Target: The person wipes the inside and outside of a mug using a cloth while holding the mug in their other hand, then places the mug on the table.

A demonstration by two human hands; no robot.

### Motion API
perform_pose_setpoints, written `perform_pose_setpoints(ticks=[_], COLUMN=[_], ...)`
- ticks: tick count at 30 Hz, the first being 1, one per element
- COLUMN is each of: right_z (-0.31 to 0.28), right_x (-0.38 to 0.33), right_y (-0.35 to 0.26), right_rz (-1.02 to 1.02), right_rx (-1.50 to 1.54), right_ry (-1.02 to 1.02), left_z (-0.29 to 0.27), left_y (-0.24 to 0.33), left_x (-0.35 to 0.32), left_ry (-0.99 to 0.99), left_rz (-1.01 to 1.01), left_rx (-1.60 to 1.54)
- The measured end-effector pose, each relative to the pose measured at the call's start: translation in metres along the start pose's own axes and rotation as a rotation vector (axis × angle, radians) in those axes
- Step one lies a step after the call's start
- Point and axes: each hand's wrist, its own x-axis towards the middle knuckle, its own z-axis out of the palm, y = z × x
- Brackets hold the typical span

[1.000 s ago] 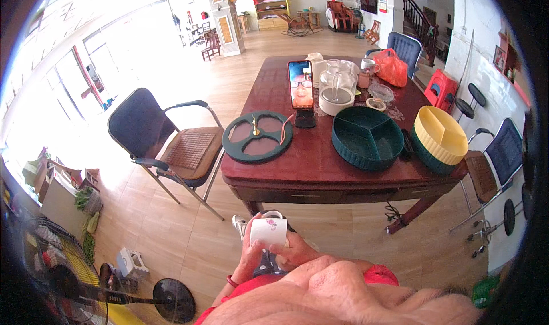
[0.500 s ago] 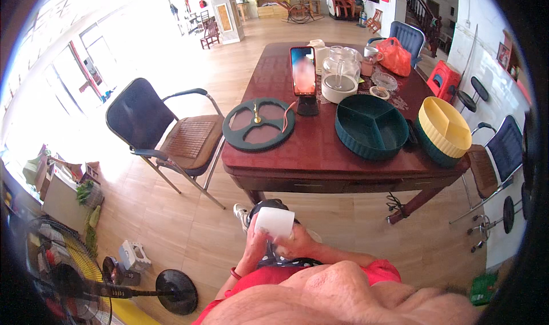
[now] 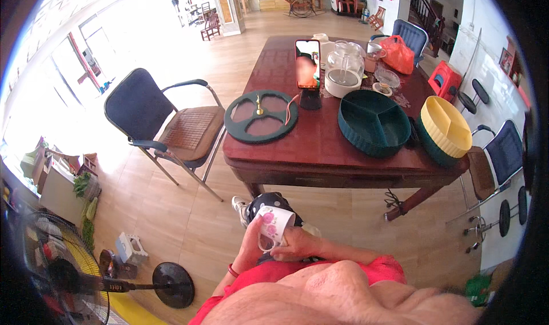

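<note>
One pedestal fan [image 3: 119, 285] stands on the floor to the left of the left hand [image 3: 250, 246]. Farther out from that hand, also to its left, is an armchair [image 3: 189, 131] with a dark back and a brown woven seat. The left hand is closed around the left side of a white mug [image 3: 275, 223] with pink flowers, which lies tilted between both hands. Ahead of it, on the reddish-brown tabletop [image 3: 320, 147], rests a round green frame [image 3: 271, 114] with a brass post. The right hand [image 3: 298, 245] grips the mug's lower right side, its fingers near the handle. Beyond the right hand, a phone [image 3: 307, 67] stands upright in a holder, with a clear glass jug [image 3: 344, 67] just to the right. Ahead and right of the right hand sits a dark green divided tray [image 3: 374, 123]; farther right is a yellow divided tray [image 3: 446, 126] atop a green base.
</note>
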Motion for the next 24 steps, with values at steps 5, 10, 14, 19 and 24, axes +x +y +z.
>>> perform_pose_setpoints(ticks=[5, 10, 14, 19, 24], right_z=[-0.008, -0.011, -0.005, -0.007, -0.013], right_x=[-0.005, -0.012, -0.007, -0.006, -0.002], right_y=[0.01, 0.005, 0.019, 0.015, -0.01], right_rz=[-0.115, 0.112, 0.144, 0.12, 0.12], right_rx=[-0.319, -0.038, -0.048, -0.097, 0.042], right_ry=[0.152, 0.299, 0.351, 0.322, 0.324], left_z=[0.002, 0.019, 0.035, 0.03, 0.024], left_y=[-0.004, 0.01, 0.02, 0.009, 0.005], left_x=[-0.001, -0.005, -0.02, -0.018, -0.017], left_ry=[0.05, 0.1, 0.002, -0.089, 0.031], left_rz=[-0.135, 0.613, 1.095, 1.155, 1.16], left_rx=[-0.011, 1.071, 1.514, 1.614, 1.505])
